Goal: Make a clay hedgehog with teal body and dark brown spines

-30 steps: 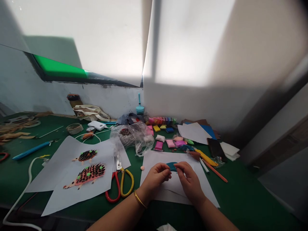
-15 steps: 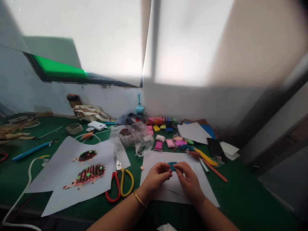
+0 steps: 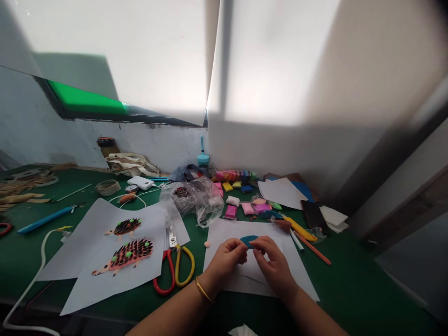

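A flat, rounded piece of blue modelling clay (image 3: 248, 241) is held above a white sheet of paper (image 3: 299, 282). My left hand (image 3: 227, 259) pinches its left edge, thumb and fingers together. From the other side, the fingers of my right hand (image 3: 275, 263) grip the right edge, partly covering it. On the wrist below my left hand is a gold bangle (image 3: 204, 289). A small pale pink clay ball (image 3: 206, 244) lies at the paper's left edge.
Scissors (image 3: 175, 261) with red and yellow handles lie left of the paper, beside sheets bearing two hedgehog pictures (image 3: 131, 254). Clay packets (image 3: 230, 212) and a crumpled plastic bag (image 3: 196, 198) are behind. At right are pens (image 3: 317, 249) and a dark phone-like slab (image 3: 314, 216).
The blue clay has shifted slightly left and tilted between my hands. My left fingers have closed in more tightly, and my right fingers have moved a little along its edge.
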### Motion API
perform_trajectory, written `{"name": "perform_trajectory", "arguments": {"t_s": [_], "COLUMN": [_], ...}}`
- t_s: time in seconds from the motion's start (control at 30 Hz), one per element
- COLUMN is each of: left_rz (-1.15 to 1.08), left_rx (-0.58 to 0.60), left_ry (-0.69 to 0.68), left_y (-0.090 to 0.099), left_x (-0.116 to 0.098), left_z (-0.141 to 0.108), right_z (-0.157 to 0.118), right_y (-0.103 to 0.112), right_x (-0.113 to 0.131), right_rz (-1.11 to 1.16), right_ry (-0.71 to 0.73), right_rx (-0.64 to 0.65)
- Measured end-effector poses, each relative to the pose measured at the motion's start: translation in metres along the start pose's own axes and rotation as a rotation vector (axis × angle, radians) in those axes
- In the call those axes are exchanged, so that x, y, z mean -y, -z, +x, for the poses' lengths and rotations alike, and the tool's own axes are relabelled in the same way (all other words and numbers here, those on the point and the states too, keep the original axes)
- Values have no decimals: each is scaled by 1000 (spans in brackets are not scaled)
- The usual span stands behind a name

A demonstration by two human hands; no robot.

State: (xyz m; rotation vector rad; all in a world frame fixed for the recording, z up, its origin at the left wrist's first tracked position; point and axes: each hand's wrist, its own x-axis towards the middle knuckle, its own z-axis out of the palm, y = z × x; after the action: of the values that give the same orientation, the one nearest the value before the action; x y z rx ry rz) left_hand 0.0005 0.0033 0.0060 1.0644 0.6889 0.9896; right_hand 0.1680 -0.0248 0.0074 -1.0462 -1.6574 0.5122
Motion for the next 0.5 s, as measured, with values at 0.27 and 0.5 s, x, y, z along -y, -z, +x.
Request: {"name": "perform_trajectory", "arguments": {"t_s": [0.27, 0.5], "left_rz": [289, 280], "left_rx": [38, 34], "left_ry": [-50, -57], "left_y": [-1, 0], "left_x": [3, 2], "left_z": [-2, -3], "right_z": [-2, 0], "right_y": [-3, -2], "right_x": [3, 3], "right_rz": [67, 22], "right_ry": [-1, 17], "right_rx": [122, 68]}}
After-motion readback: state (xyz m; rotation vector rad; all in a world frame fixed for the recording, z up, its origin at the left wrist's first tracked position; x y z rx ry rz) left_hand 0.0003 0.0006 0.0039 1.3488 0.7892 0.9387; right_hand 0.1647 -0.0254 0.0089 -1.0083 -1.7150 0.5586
